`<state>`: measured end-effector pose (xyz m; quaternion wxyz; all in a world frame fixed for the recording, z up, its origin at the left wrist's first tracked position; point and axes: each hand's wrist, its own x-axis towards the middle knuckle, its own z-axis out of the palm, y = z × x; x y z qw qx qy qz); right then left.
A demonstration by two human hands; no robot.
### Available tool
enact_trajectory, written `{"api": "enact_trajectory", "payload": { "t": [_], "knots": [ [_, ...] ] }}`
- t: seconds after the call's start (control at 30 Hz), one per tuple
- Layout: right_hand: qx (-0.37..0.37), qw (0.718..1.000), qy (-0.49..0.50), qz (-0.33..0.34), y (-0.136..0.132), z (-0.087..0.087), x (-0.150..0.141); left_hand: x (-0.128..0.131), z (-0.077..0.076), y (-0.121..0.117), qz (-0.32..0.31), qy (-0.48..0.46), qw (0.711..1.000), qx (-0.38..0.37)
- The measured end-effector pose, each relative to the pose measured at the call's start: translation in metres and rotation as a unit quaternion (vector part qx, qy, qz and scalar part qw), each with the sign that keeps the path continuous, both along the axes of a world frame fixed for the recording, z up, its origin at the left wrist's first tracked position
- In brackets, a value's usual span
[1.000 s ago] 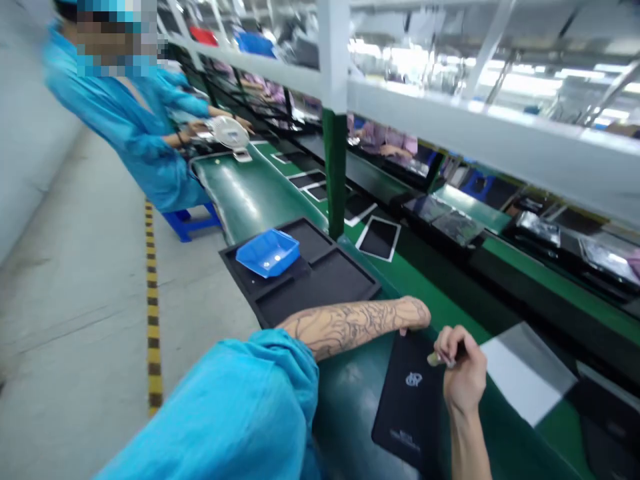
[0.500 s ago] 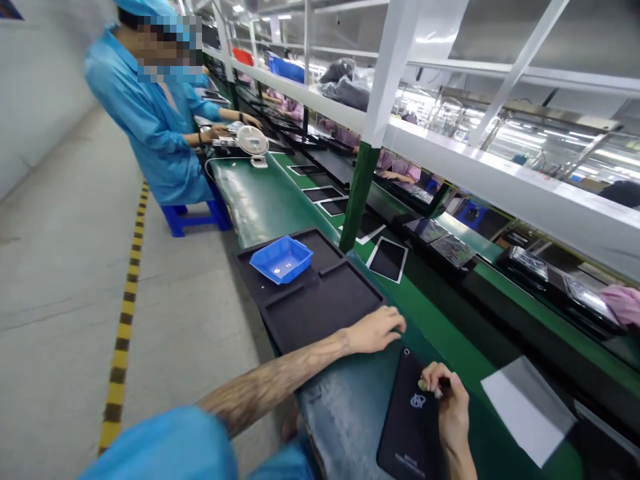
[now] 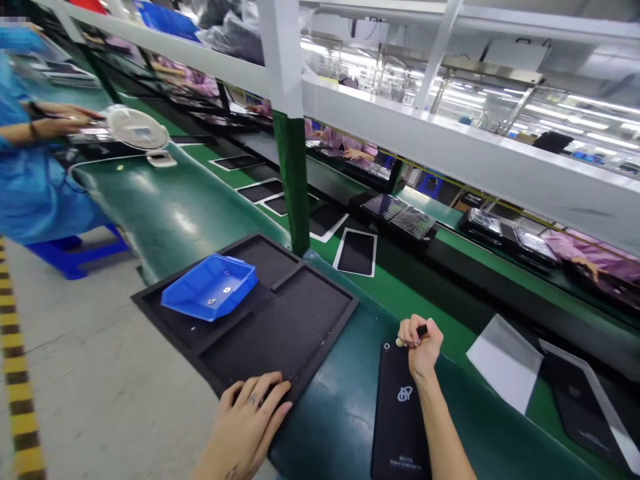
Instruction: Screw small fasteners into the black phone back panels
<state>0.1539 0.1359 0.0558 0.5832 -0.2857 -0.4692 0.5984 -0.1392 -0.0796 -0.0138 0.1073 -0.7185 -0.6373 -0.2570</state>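
My left hand [image 3: 255,413] lies over the near rim of a black tray [image 3: 280,327], its fingers bent and a little apart, with nothing seen in it. On the tray stands a blue plastic bin [image 3: 185,297] with a few small pale pieces inside. My right hand [image 3: 423,343] is closed around a small black stick-like thing [image 3: 423,330]; a pale yellowish tip pokes out by the fingers. Just below that fist is a black tablet [image 3: 397,407], back side up, with its camera hole at the top corner. The right forearm hides part of the tablet's right edge.
A white sheet [image 3: 505,363] and another dark tablet [image 3: 580,400] lie to the right. Several white-framed panels [image 3: 356,252] line the green strip beyond a green-wrapped post [image 3: 293,180]. At far left, a co-worker in blue [image 3: 30,180] sits by a small white fan [image 3: 137,128].
The view has swung right. My left hand has moved from the tray's right corner to its near rim. My right hand has shifted up to the tablet's camera end.
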Motion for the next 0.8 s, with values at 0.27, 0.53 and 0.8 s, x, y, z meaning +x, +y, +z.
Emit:
{"api": "enact_trajectory", "payload": {
  "t": [0.27,0.53,0.8],
  "knots": [
    [-0.006,1.0,0.001,0.018,0.004,0.005,-0.011,-0.012,0.036,-0.006,-0.071,-0.038,0.98,-0.18],
    [0.013,0.997,-0.053,0.059,-0.004,-0.003,-0.025,-0.027,0.044,-0.003,-0.104,-0.118,0.951,-0.267],
    [0.04,0.991,-0.123,0.046,-0.012,-0.014,-0.024,-0.023,0.046,-0.002,-0.072,-0.106,0.946,-0.296]
  ]
}}
